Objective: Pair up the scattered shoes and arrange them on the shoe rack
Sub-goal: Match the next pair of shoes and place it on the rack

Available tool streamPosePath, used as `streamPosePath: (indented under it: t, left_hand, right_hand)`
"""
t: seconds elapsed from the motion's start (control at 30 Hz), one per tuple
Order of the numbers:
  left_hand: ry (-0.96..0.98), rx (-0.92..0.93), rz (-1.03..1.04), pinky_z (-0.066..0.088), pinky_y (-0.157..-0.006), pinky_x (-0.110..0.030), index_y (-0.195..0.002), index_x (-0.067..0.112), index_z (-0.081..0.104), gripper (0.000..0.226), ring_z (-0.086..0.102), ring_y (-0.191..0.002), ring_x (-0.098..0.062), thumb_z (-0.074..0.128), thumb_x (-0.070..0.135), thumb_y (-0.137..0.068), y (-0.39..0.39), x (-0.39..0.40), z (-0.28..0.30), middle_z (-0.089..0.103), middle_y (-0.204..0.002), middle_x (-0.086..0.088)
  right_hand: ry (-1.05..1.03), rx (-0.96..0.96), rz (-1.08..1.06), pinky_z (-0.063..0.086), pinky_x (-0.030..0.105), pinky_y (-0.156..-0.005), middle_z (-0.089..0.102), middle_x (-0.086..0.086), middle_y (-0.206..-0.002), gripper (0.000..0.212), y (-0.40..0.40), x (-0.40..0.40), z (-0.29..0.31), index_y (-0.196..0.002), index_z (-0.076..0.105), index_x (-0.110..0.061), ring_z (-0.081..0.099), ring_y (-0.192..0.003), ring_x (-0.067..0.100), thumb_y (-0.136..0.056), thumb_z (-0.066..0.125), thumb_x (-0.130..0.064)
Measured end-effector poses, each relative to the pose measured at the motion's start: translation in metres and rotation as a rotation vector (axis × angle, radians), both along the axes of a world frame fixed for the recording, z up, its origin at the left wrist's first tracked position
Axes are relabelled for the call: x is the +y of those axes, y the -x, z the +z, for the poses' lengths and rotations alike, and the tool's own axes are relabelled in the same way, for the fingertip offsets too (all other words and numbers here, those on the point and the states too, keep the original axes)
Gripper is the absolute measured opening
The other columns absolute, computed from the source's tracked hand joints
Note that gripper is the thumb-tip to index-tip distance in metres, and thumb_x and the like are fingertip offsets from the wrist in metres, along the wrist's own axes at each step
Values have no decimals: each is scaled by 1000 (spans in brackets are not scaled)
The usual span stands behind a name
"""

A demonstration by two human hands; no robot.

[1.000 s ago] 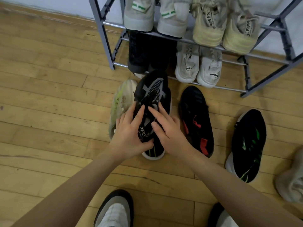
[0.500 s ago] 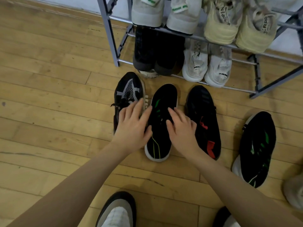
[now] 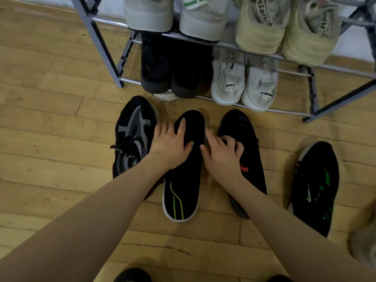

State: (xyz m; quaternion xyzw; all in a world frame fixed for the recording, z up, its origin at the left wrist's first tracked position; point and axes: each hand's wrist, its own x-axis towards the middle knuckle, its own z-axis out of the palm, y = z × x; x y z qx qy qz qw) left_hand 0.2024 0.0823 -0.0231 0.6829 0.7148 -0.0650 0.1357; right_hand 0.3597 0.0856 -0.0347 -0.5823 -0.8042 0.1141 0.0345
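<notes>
Three black shoes lie side by side on the wooden floor in front of the grey shoe rack (image 3: 97, 37). On the left is a black and grey mesh shoe (image 3: 132, 135), in the middle a black shoe with green lines (image 3: 182, 186), and on the right a black shoe with red marks (image 3: 251, 159). My left hand (image 3: 169, 144) rests on top of the green-lined shoe with its fingers spread and fairly straight. My right hand (image 3: 221, 157) lies on the red-marked shoe, fingers curled into its upper. A second black shoe with green marks (image 3: 315, 186) lies apart at the right.
The rack's top shelf holds a white pair with green tabs (image 3: 175, 15) and a cream pair (image 3: 286, 31). Its lower shelf holds a black pair (image 3: 173, 64) and a white pair (image 3: 244, 82). A beige shoe (image 3: 364, 247) shows at the right edge.
The mesh shoe I held over the green-lined shoe now lies to its left. My left hand has settled on the green-lined shoe and my right hand has moved onto the red-marked shoe.
</notes>
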Motion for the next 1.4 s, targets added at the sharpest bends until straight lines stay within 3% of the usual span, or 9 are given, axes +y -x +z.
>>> streamPosePath:
  t: [0.1, 0.2, 0.37, 0.5, 0.63, 0.93, 1.07, 1.2, 1.4]
  left_hand:
    - [-110, -73, 3, 16, -107, -47, -145, 14, 24, 67, 42, -122, -39, 30, 53, -92, 3, 0, -1, 47, -133, -19]
    - [-262, -206, 41, 26, -100, -47, -137, 13, 43, 63, 55, -107, -37, 33, 49, -85, 7, -5, 4, 56, -122, -16]
    - [-359, -362, 26, 36, -94, -49, -135, 12, 46, 57, 57, -104, -33, 34, 41, -87, 9, -17, 17, 53, -122, -15]
    - [-445, -486, 46, 54, -75, -45, -132, 6, 49, 49, 59, -97, -32, 42, 30, -90, 10, -24, 31, 53, -118, -18]
    - [-535, -484, 65, 49, -71, -27, -129, 6, 53, 41, 59, -91, -27, 56, 14, -90, 10, -32, 44, 52, -115, -19]
    - [-661, -492, -3, 45, -70, -21, -131, 10, 52, 44, 49, -84, -12, 58, 20, -89, -4, -51, 79, 50, -109, -16]
    - [-660, -435, -58, 50, -65, -34, -132, 12, 51, 46, 57, -80, -21, 52, 30, -90, -24, -52, 95, 52, -113, -15]
    - [-709, -320, -106, 39, -69, -38, -130, 15, 54, 44, 59, -70, -22, 50, 35, -91, -55, -45, 107, 58, -112, -14]
    - [-690, -373, -179, 40, -68, -36, -129, 15, 55, 47, 60, -77, -25, 47, 39, -89, -123, -21, 122, 57, -103, -12]
  right_hand:
    - [-15, 6, 5, 18, 46, -94, 67, 0, -115, 57, -2, -4, -5, -137, 46, -19, 48, -115, 34, -91, 26, -48]
    - [36, 59, 25, 10, 45, -99, 59, -4, -129, 65, -3, -2, -1, -144, 33, -23, 36, -127, 30, -90, 12, -52]
    - [-67, 318, 17, 16, 38, -100, 55, 5, -130, 53, -5, -16, 12, -141, 39, -15, 42, -124, 17, -94, 30, -40]
    - [-24, 473, 58, 19, 32, -101, 41, 11, -136, 56, 2, -27, 23, -147, 21, -18, 33, -124, 16, -96, 33, -39]
    - [-53, 531, 67, 29, 35, -98, 41, 13, -133, 55, 5, -29, 32, -147, 21, -20, 38, -118, 18, -96, 33, -38]
    - [-300, 606, 44, 35, 30, -84, 54, 8, -109, 45, -14, -40, 67, -132, 51, -16, 54, -96, 13, -89, 52, -28]
    - [-372, 638, 48, 47, 43, -74, 54, 8, -102, 40, -37, -42, 85, -128, 56, -15, 51, -85, 9, -89, 57, -21]
    - [-403, 710, 3, 49, 45, -67, 53, 6, -100, 37, -68, -42, 100, -127, 58, -16, 53, -79, 13, -89, 59, -17]
    - [-431, 732, -189, 49, 25, -66, 53, 2, -99, 36, -129, -37, 117, -125, 60, -12, 50, -67, 4, -90, 54, -21]
